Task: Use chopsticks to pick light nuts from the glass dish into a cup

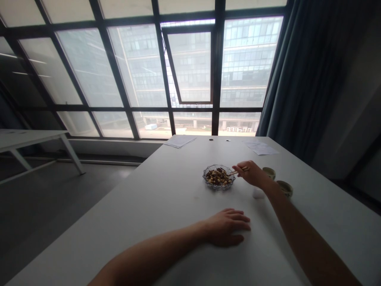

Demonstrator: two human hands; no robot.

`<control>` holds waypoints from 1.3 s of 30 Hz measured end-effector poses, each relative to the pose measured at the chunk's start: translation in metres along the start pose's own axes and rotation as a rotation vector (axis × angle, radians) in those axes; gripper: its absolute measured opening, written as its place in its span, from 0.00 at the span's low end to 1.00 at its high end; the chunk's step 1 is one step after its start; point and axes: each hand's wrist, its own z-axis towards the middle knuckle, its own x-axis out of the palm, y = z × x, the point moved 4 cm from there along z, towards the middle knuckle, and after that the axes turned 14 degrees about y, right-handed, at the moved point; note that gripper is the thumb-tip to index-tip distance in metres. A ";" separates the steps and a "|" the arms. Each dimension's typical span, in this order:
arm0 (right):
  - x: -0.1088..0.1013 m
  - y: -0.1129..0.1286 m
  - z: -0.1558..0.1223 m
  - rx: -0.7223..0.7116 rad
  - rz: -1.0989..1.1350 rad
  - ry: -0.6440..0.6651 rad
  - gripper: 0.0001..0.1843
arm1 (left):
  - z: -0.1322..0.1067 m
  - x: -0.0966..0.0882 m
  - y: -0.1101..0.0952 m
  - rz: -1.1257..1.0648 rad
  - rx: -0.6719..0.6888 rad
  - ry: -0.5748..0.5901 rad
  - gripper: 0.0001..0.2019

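Observation:
My right hand [250,173] grips a pair of chopsticks [240,170], their tips reaching to the right side of a scalloped glass bowl [219,187]. Mixed nuts or beans [218,176], brown, tan and dark, fill the bowl. Whether the tips pinch a piece is too small to tell. My left hand [229,227] lies palm down on the white table [166,202] nearer to me, fingers spread and holding nothing. Just right of my right hand stand two small round cups [269,172], partly covered by the hand and forearm. Below that wrist sits a whitish object [258,193], partly hidden.
Paper sheets lie at the table's far left [180,141] and another paper [261,147] at its far right. Behind the table is a large window wall with one tilted pane [192,67]. A dark curtain [285,79] hangs at the right; a second table [32,137] stands left.

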 end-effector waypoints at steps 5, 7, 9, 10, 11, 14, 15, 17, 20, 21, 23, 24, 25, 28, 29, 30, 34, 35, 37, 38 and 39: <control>-0.002 -0.003 -0.002 0.028 0.085 0.053 0.26 | -0.001 0.000 0.001 0.001 0.001 -0.006 0.22; 0.000 -0.005 -0.001 0.047 0.101 0.073 0.27 | -0.001 0.000 0.001 0.001 -0.005 0.003 0.22; 0.003 -0.007 0.000 0.054 0.098 0.078 0.28 | -0.001 0.000 0.001 0.001 -0.010 0.012 0.23; 0.004 -0.008 0.001 0.054 0.090 0.076 0.28 | -0.001 0.000 0.000 0.000 -0.012 0.014 0.23; 0.004 -0.008 0.001 0.052 0.079 0.072 0.29 | -0.001 0.000 0.000 -0.002 -0.012 0.014 0.23; 0.005 -0.008 0.002 0.037 0.047 0.053 0.29 | -0.001 0.000 0.001 -0.009 -0.004 0.010 0.23; 0.005 -0.008 0.002 0.032 0.043 0.047 0.29 | -0.001 0.000 0.001 -0.011 -0.001 0.006 0.23; 0.004 -0.007 0.002 0.023 0.046 0.038 0.29 | 0.000 0.001 0.002 -0.010 0.003 -0.005 0.22; 0.004 -0.006 0.001 0.019 0.056 0.028 0.28 | 0.000 0.002 0.003 0.000 0.007 -0.016 0.22; 0.003 -0.006 0.001 0.024 0.065 0.027 0.28 | 0.000 0.003 0.003 0.003 0.007 -0.015 0.22; -0.001 -0.003 -0.001 0.040 0.085 0.020 0.28 | 0.000 0.003 0.003 0.008 0.004 -0.010 0.22; -0.004 -0.002 -0.003 0.045 0.096 0.015 0.28 | 0.000 0.003 0.003 0.009 0.003 -0.008 0.22; -0.009 0.000 -0.005 0.046 0.106 0.003 0.29 | 0.000 0.002 0.003 0.009 0.004 -0.005 0.22; -0.030 0.002 -0.016 0.042 0.128 -0.069 0.29 | -0.001 0.001 0.002 0.004 -0.001 0.005 0.22; -0.038 0.001 -0.020 0.048 0.129 -0.104 0.29 | -0.001 0.001 0.001 0.002 -0.006 0.010 0.22; -0.046 -0.003 -0.025 0.063 0.125 -0.140 0.29 | -0.001 0.000 0.001 0.000 -0.011 0.015 0.22; -0.072 -0.030 -0.041 0.178 0.131 -0.277 0.30 | -0.001 -0.001 0.000 -0.009 -0.017 0.023 0.22; -0.075 -0.038 -0.043 0.206 0.145 -0.294 0.30 | 0.000 -0.001 0.000 -0.009 -0.016 0.024 0.22; -0.078 -0.050 -0.045 0.240 0.172 -0.300 0.29 | 0.001 -0.001 -0.001 -0.008 -0.014 0.022 0.22; -0.078 -0.055 -0.045 0.249 0.181 -0.292 0.29 | 0.002 -0.001 -0.001 -0.006 -0.013 0.021 0.22; -0.078 -0.058 -0.044 0.253 0.189 -0.284 0.29 | 0.003 -0.001 -0.001 -0.004 -0.009 0.018 0.22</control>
